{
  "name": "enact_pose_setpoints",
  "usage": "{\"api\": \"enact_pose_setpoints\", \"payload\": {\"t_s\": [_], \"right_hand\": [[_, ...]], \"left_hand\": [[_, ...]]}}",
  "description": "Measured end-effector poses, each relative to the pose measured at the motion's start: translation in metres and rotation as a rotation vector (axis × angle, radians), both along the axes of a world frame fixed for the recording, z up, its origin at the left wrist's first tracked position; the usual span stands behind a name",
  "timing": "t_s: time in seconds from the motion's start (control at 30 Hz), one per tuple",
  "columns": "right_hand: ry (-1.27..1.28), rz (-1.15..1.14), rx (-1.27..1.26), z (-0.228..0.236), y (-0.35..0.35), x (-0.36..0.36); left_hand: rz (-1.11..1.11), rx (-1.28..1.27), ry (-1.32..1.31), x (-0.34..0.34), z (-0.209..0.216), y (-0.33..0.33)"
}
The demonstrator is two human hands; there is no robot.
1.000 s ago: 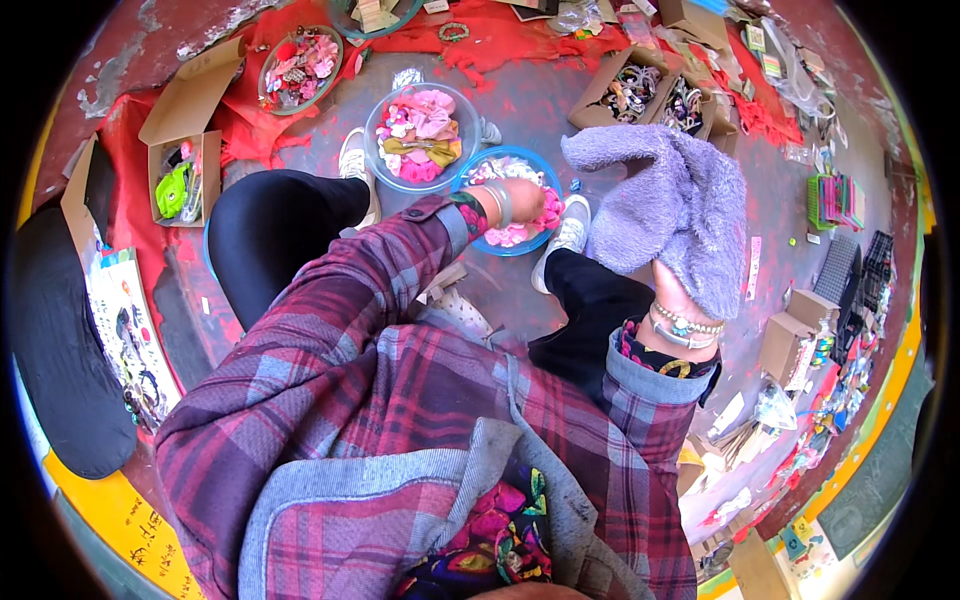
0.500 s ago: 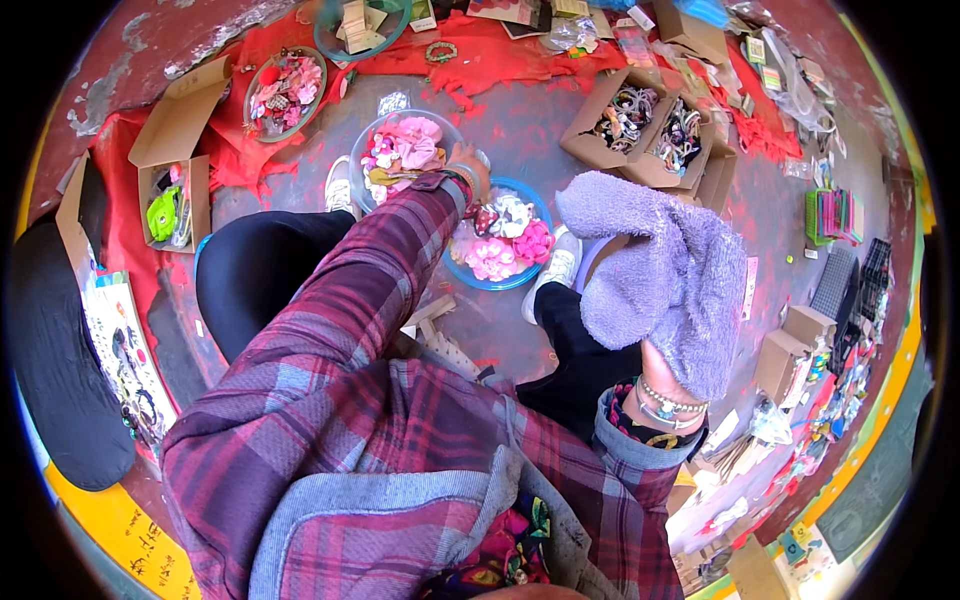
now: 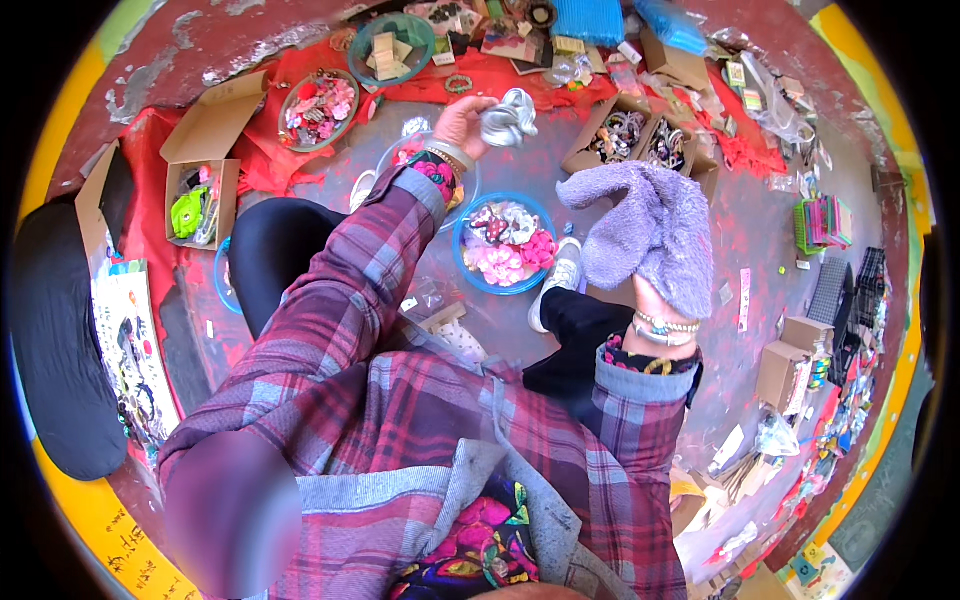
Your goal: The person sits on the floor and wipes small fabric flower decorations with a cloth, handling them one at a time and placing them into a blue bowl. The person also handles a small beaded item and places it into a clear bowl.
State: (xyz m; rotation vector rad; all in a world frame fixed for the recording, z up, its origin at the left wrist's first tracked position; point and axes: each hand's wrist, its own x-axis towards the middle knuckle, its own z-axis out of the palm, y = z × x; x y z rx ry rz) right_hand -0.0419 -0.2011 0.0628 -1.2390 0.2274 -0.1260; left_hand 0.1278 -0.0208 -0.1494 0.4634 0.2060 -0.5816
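Note:
My left hand (image 3: 462, 127) is raised, its fingers closed on a shiny silver-grey scrunchie (image 3: 510, 119). Below it, a clear bowl (image 3: 389, 152) with pink items is mostly hidden by my forearm. A blue-rimmed bowl (image 3: 457, 250) of scrunchies in pink, white and dark red stands between my feet. Over my right hand (image 3: 650, 297) lies a fluffy lavender cloth (image 3: 640, 225), covering it down to the wrist. That hand's fingers are hidden under the cloth.
Open cardboard boxes (image 3: 583, 158) of hair ties stand at the far right. A lidded carton (image 3: 201, 165) and a round tray (image 3: 350, 117) of pink accessories are at the far left. A green basket (image 3: 806, 225) sits at the right.
My left hand has come up from the clear bowl, and the silver-grey scrunchie now shows in its fingers. The cloth-covered right hand stays at about the same place, its cloth somewhat folded differently.

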Motion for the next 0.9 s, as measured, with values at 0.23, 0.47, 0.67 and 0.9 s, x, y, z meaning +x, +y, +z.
{"api": "enact_pose_setpoints", "payload": {"t_s": [0.23, 0.47, 0.67, 0.9], "right_hand": [[0.022, 0.065, -0.086, -0.010, -0.003, 0.000], [-0.350, 0.029, -0.930, -0.014, 0.009, 0.004], [-0.401, -0.011, -0.651, -0.045, 0.028, 0.007], [-0.541, 0.041, -1.936, -0.050, 0.080, 0.019]], "left_hand": [[0.000, -0.171, -0.198, -0.047, 0.122, 0.025], [-0.074, -0.089, -0.139, -0.102, 0.167, 0.026], [0.065, 0.090, -0.023, -0.128, 0.160, 0.014], [-0.063, -0.092, -0.009, -0.144, 0.150, -0.006]]}}
